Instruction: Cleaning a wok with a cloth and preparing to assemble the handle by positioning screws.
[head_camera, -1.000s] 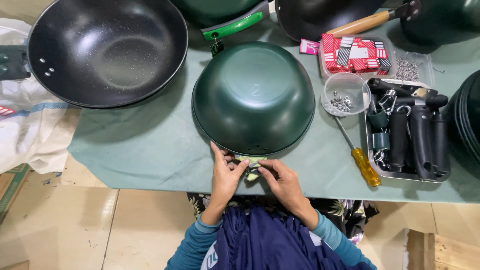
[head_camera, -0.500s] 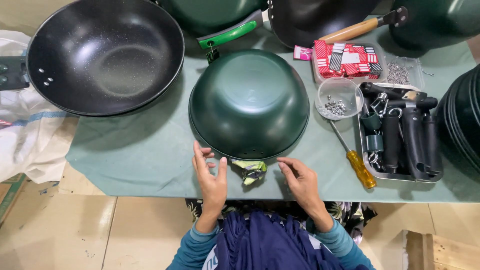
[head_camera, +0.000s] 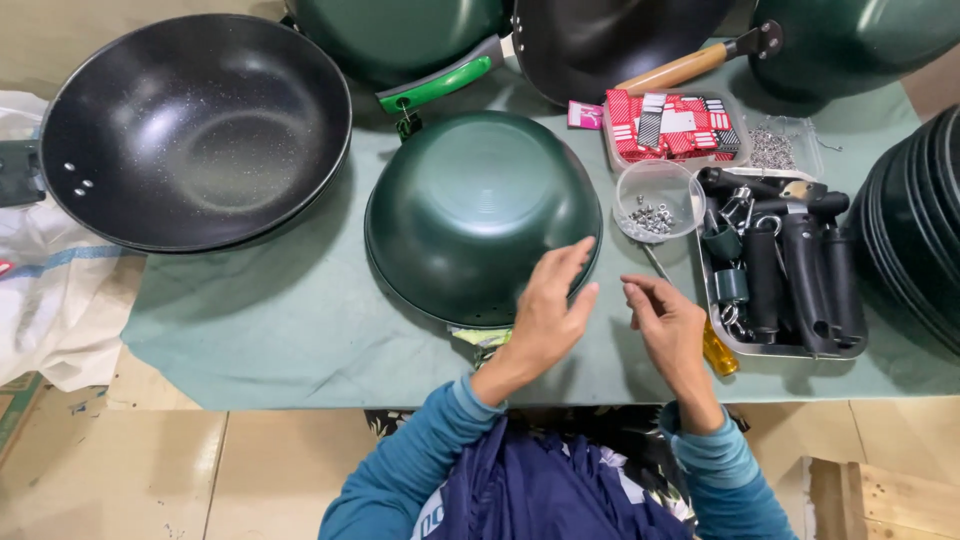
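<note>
On the green cloth: upturned green wok (head_camera: 480, 215), centre, rim down.
Left hand (head_camera: 552, 300): spread wide, empty, fingertips over wok's near rim.
Right hand (head_camera: 668, 322): fingers loosely curled; contents unclear.
Risk: wok may slide; screw bowl (head_camera: 655, 198) close by could tip.

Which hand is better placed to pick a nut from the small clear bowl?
Probably the right hand: it hovers just below the clear bowl and appears empty. The left hand lies over the upturned green wok, farther from the bowl.

Dark green upturned pan (head_camera: 480, 210), speckled black wok (head_camera: 195, 130), pale green cloth (head_camera: 280, 330), teal sleeves (head_camera: 420, 470)
</note>
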